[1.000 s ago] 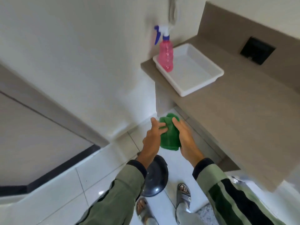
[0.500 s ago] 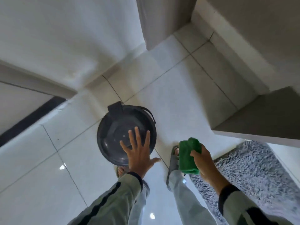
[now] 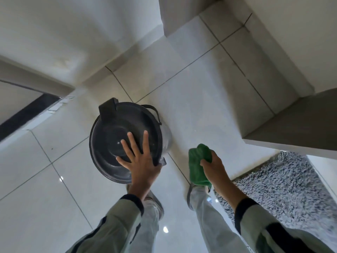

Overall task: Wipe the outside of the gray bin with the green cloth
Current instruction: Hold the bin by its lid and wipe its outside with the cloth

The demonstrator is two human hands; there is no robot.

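My left hand [image 3: 141, 165], fingers spread, steadies the bin [image 3: 116, 136] lid; right hand [image 3: 214, 166] at 3 o'clock clamps the cloth [image 3: 197, 165], ready to wipe.

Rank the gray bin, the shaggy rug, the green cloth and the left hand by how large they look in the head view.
1. shaggy rug, cut off by the frame
2. gray bin
3. left hand, nearer the camera, so unsure against the cloth
4. green cloth, bunched, partly hidden in the right hand
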